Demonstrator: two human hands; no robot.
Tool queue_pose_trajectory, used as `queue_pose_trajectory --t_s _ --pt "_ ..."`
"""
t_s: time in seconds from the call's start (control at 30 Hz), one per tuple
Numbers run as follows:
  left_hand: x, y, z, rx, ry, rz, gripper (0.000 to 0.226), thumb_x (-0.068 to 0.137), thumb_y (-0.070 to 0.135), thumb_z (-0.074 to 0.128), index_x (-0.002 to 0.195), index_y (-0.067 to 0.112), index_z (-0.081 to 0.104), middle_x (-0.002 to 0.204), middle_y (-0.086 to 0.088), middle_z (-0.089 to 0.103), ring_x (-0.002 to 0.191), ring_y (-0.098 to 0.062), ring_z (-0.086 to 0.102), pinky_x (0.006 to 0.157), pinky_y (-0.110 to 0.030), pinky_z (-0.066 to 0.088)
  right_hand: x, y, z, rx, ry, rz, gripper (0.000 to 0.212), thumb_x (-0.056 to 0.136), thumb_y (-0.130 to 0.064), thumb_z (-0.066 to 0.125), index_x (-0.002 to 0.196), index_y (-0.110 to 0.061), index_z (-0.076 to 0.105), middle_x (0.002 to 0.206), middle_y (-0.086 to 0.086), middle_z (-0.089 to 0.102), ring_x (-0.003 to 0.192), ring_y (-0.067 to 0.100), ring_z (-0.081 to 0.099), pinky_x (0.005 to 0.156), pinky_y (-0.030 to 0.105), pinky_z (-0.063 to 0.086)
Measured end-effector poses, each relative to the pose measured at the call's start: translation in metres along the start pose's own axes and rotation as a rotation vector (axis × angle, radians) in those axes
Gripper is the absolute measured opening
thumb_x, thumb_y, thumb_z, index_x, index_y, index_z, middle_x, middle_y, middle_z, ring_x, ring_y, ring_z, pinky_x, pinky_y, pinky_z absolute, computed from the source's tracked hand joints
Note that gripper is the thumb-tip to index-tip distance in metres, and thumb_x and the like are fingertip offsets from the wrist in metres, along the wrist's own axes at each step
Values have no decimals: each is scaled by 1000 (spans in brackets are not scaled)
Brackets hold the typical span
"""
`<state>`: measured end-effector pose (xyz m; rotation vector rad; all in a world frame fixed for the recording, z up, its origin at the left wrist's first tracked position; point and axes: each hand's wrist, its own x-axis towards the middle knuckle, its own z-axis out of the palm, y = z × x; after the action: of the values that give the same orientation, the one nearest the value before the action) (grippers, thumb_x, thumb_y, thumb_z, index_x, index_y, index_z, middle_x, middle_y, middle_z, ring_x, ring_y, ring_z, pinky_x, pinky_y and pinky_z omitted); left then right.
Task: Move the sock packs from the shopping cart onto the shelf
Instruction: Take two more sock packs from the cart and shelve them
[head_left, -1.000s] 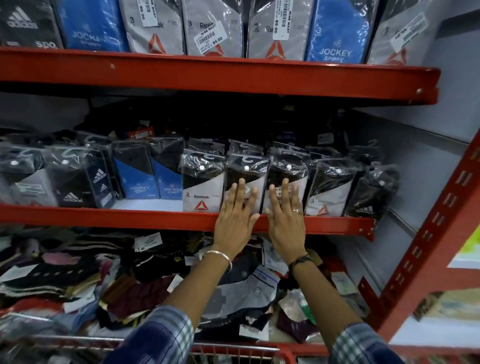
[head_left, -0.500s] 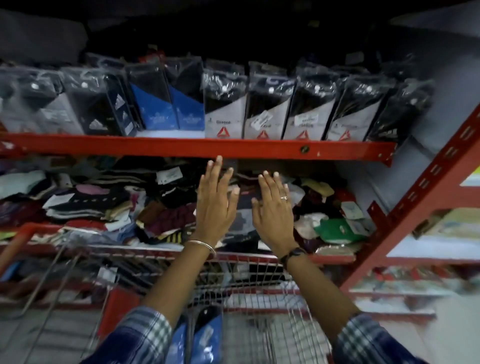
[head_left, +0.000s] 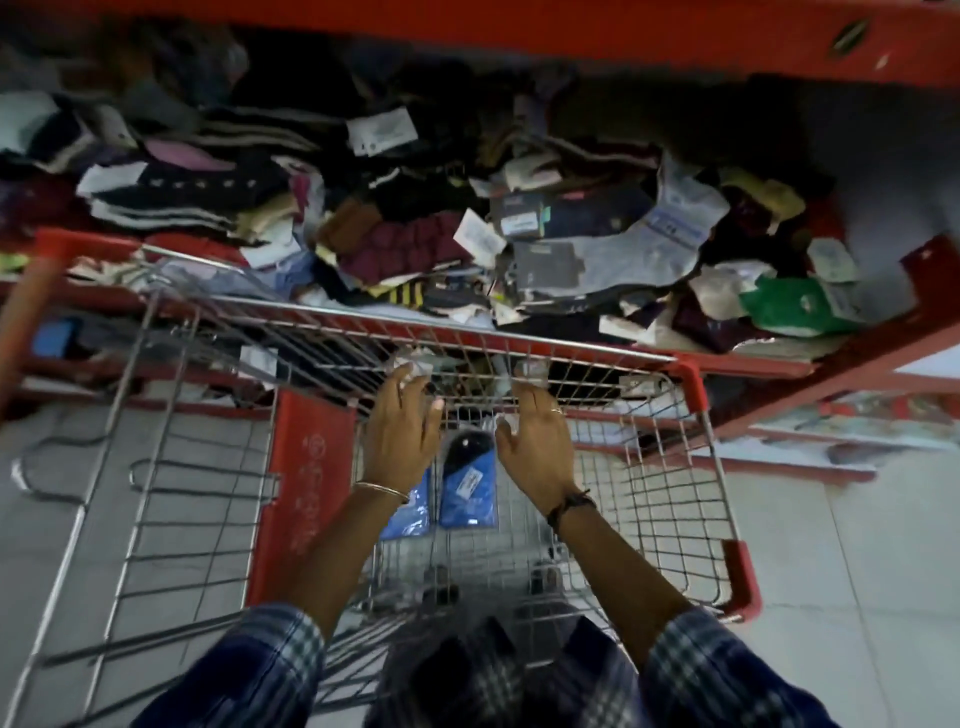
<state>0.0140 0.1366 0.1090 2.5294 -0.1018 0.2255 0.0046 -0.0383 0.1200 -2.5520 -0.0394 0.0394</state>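
both bare hands, the left hand and the right hand, are hanging open above the wire shopping cart with red corners, over two blue-and-black sock packs lying flat inside. a red metal shelf heaped with loose socks is showing beyond.

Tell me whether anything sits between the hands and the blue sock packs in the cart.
Nothing visible does. The left hand and right hand are open over the cart, with the blue sock packs lying uncovered on its floor just below them.
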Motion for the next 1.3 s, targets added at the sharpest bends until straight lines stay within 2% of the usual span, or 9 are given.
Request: queue_pose_trajectory --t_s 0.1,0.2,0.3,0.53,0.7,0.77,0.87,1.03,1.3 --pt "-17 -29 17 8 -93 -72 40 92 30 37 115 1 54 123 -24 51 109 -37 51 89 -48 49 -3 10 33 -45 -119 88 44 94 -21 51 133 -4 42 131 15 51 106 31 57 84 43 52" --pt "-31 -54 34 15 -186 -120 39 91 26 37 112 -1 56 121 -27 52 107 -41 52 87 -50 49 -4 19 61 -73 -247 160 52 95 -25 50 141 -7 33 141 15 43 116 34 52 96 51 46" --pt "-42 -79 54 38 -291 -167 35 89 18 44 116 1 57 123 -26 51 105 -42 53 81 -53 51 2 27 87 -98 -368 221 61 94 -26 52 145 -8 25 147 18 34 120 36 49 98 48 46" --pt "-52 -122 100 75 -489 -467 51 92 22 54 140 16 39 146 -23 25 119 -44 41 93 -52 45 20 41 146 -186 -618 333 89 88 -45 60 150 -11 6 156 18 14 135 38 30 104 48 39" --pt "-43 -131 129 101 -602 -557 68 85 47 60 143 28 30 147 -22 17 125 -44 30 93 -55 44 28 47 183 -202 -648 463 98 81 -49 67 151 -20 5 154 25 1 133 43 30 105 51 37" --pt "-38 -131 139 145 -601 -602 70 80 51 64 139 30 33 147 -21 16 125 -45 28 88 -56 46 29 49 194 -211 -652 493 105 77 -58 67 151 -19 2 151 28 7 130 46 33 102 50 39" --pt "-33 -130 150 217 -575 -660 67 76 50 68 132 29 39 143 -20 21 123 -45 29 85 -56 47 31 51 204 -235 -617 517 110 71 -66 67 150 -19 4 145 28 19 121 45 41 95 46 44" --pt "-35 -132 159 221 -518 -753 69 75 53 67 133 35 35 137 -21 26 118 -43 37 84 -57 46 34 52 207 -224 -557 548 99 71 -51 75 145 -20 17 135 25 31 115 42 48 89 47 48" --pt "-33 -139 143 112 -514 -687 66 74 41 72 132 32 42 127 -21 33 109 -43 44 77 -50 52 38 50 205 -204 -457 579 90 66 -49 78 133 -14 28 127 24 40 108 41 54 85 46 51"
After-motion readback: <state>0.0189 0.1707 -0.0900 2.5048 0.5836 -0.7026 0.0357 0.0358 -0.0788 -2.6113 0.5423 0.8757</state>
